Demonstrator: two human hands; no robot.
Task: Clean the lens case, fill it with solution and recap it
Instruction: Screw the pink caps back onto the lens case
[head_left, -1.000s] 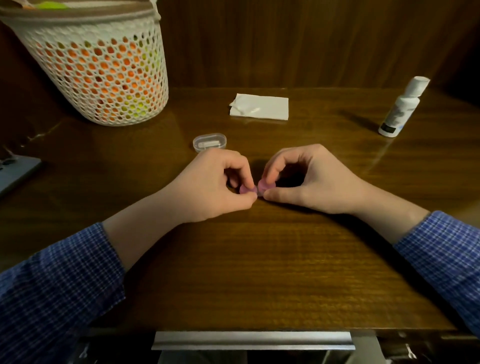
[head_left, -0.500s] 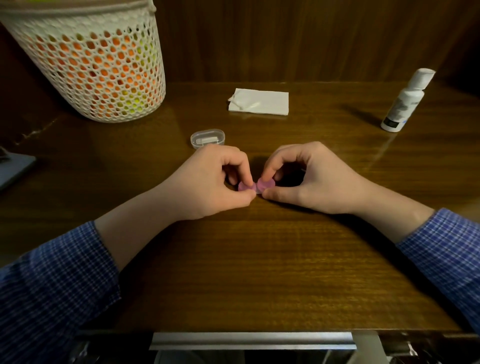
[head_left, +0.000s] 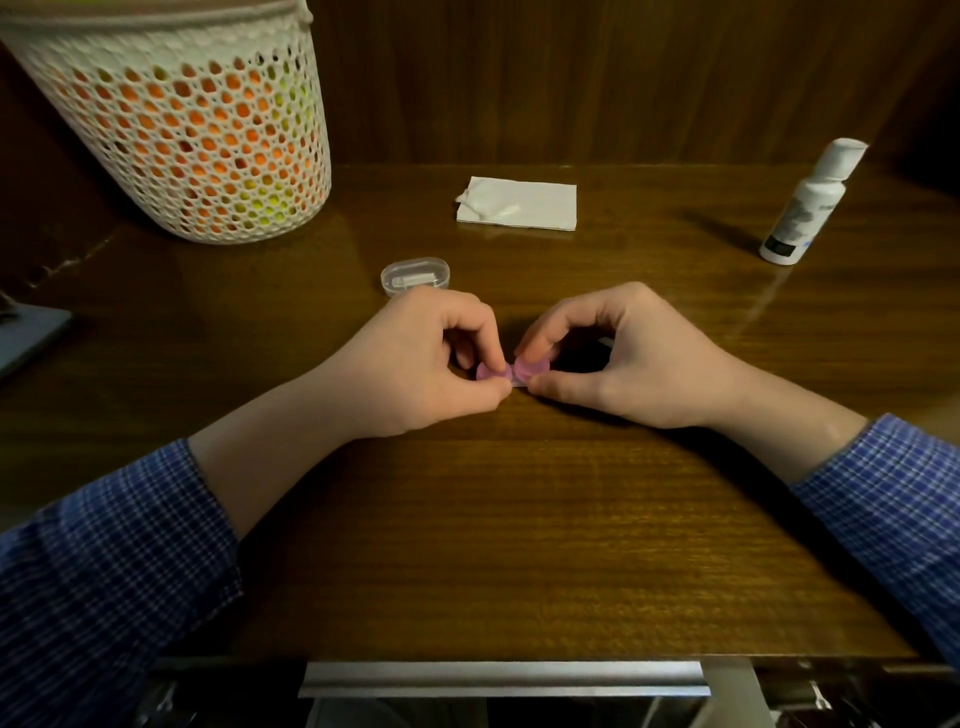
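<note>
Nothing has shifted in the last second: left hand (head_left: 415, 364) and right hand (head_left: 623, 358) still pinch the two pink caps of the one lens case (head_left: 511, 373) between curled fingers (head_left: 530, 343) on the bench (head_left: 519, 519), so uncapping is probably unfinished. Beyond the fingers lie one clear box (head_left: 414, 276) and one tissue (head_left: 519, 203); far right stands one bottle (head_left: 808, 202), far left one basket (head_left: 176, 124).

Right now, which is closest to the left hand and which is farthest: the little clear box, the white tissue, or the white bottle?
From the left hand:
1. Little clear box, just behind the knuckles.
2. White tissue, farther back, near the middle of the table's back edge.
3. White bottle, far off on the right side.
</note>
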